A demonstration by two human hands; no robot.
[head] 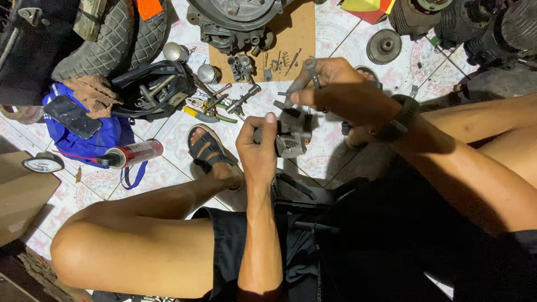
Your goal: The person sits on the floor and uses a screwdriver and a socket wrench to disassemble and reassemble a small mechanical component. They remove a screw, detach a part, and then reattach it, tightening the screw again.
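- Step in hand: the left hand (258,146) wraps around a small grey metal part (292,133), fingers closed on it with the thumb pressed along its near side; the part is held in the air between the knees, above the tiled floor (168,134); the work looks like fitting or loosening something on this part, well under way rather than finished.
- The right hand (338,89) sits just above and behind the part; its fingers pinch a slim metal tool (311,70) whose lower end is hidden behind the hand, so whether the tip meets the part cannot be told.
- Next move, as a judgement: it calls for a steady left-hand clamp and a fine, aligned action from the right, since both pieces are small and unsupported.
- Surroundings: a sandalled foot (208,148) rests on the floor just left of the hands; pliers and loose fittings (215,109) lie beyond it; a black tool bag (154,89) stands open beside a tyre (120,33); a spray can (134,154) lies on a blue cloth bag (89,134); a round engine cover (235,19) and small screws rest on a sheet of cardboard (299,33); a gear (384,46) lies to the right.
- In the way: the clutter lies close under the hands; a dropped piece could be lost among it.
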